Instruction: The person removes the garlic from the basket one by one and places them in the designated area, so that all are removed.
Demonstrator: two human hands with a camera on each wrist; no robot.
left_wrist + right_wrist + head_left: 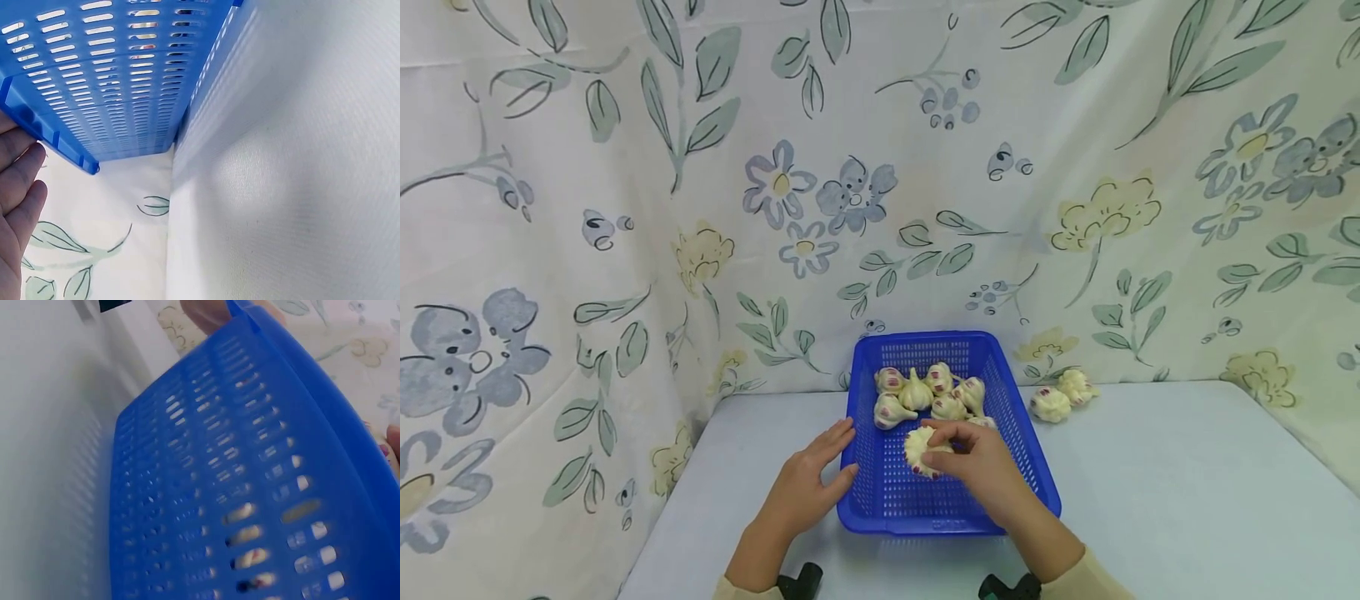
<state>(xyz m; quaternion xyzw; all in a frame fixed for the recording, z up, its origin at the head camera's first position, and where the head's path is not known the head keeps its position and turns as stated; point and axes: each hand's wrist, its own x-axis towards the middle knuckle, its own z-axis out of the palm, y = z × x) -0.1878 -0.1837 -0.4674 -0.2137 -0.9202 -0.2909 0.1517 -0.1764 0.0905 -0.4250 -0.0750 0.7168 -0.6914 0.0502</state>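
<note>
A blue plastic basket (887,508) with slotted walls stands on the table, several garlic bulbs (915,393) clustered toward its far end. Over the nearer part of the basket, my right hand (981,467) pinches one garlic bulb (916,451) between thumb and fingers, its pale scalloped side facing up. My left hand (805,479) touches the basket's left rim with extended fingers, the thumb apart from them. From the left wrist, those fingers (22,169) show against the rim's outer edge. In the right wrist view the basket wall (206,456) hides most of the right hand.
Two more garlic bulbs (1051,404) lie on the white table (1165,483) just right of the basket's far corner. A floral curtain (925,167) hangs behind the table and along its left side. Dark wrist devices (801,581) show near the bottom edge.
</note>
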